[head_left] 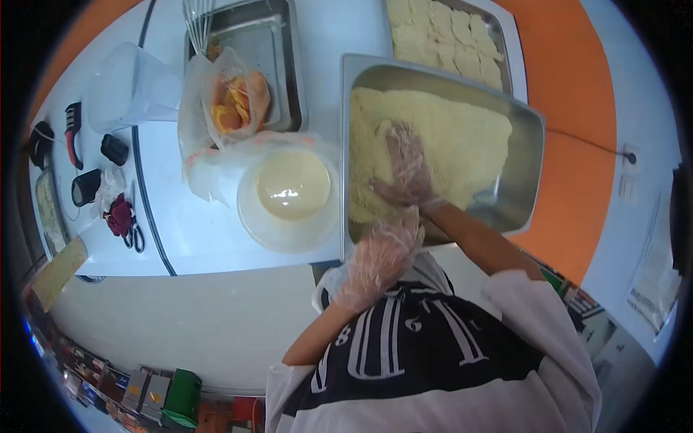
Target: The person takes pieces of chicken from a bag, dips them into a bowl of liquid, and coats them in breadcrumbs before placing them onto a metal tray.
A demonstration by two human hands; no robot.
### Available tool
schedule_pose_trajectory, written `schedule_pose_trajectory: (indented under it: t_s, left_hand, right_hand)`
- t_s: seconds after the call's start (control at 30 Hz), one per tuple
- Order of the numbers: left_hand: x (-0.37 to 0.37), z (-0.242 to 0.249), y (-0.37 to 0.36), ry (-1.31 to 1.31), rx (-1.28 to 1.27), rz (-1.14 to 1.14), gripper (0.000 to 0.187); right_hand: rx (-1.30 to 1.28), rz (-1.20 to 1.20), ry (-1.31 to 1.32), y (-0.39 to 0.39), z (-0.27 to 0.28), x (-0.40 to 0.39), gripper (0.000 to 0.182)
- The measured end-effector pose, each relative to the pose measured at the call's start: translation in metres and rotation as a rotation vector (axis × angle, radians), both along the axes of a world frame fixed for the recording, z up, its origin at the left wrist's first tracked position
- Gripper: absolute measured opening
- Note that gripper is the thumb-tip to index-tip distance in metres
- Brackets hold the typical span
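White desk (195,249), metal tub (525,155) on it: right hand (408,162)'s on the crumbs (465,130) inside, grip flattened out; left hand (382,256)'s by the tub's near rim, can't tell its grip.

Food-prep kitchen: whisk (196,25), bowl (285,237) of creamy liquid (292,180), steel pan (530,162) of crumbs (462,133).

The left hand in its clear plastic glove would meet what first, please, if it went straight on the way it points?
The left hand would most likely meet the right hand, also in a clear plastic glove, near its wrist; whether they already touch is unclear.
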State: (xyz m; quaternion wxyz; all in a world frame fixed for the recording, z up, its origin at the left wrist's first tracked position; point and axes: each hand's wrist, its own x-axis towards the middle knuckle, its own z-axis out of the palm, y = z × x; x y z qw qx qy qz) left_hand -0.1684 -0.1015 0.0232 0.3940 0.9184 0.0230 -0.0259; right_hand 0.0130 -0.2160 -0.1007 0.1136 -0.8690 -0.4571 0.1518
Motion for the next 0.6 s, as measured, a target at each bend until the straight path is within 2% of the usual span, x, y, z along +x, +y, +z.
schedule_pose_trajectory:
  t_s: [0.07,0.1,0.17,0.23,0.27,0.33,0.37,0.43,0.6]
  left_hand:
    - [0.005,-0.013,-0.001,-0.142,-0.03,0.048,0.035]
    - [0.005,-0.006,0.0,-0.166,-0.033,0.047,0.035]
    - [0.006,0.003,0.006,-0.03,-0.048,-0.035,0.03]
    - [0.005,0.001,0.006,-0.008,-0.033,-0.055,0.029]
    - [0.003,-0.002,0.004,0.031,-0.015,-0.083,0.028]
    - [0.004,0.001,0.006,0.035,0.012,-0.108,0.028]
    - [0.006,0.001,0.007,0.025,0.058,-0.122,0.029]
    - [0.008,0.0,0.004,0.033,0.038,-0.098,0.029]
    - [0.001,-0.002,0.003,-0.022,0.031,-0.044,0.033]
  right_hand:
    - [0.032,-0.005,-0.014,0.003,0.009,0.005,0.124]
    - [-0.03,0.027,-0.094,0.007,0.016,0.002,0.122]
    - [-0.094,0.061,-0.19,0.017,0.025,0.009,0.121]
    - [-0.129,-0.116,-0.022,0.041,0.039,0.023,0.118]
    - [-0.143,-0.116,-0.012,0.053,0.037,0.025,0.118]
    - [-0.284,0.05,-0.269,0.063,0.023,0.024,0.117]
    - [-0.304,0.051,-0.247,0.061,0.021,0.025,0.117]
    - [-0.182,-0.022,-0.156,0.064,0.024,0.025,0.119]
    - [-0.13,0.006,-0.174,0.06,0.024,0.03,0.117]
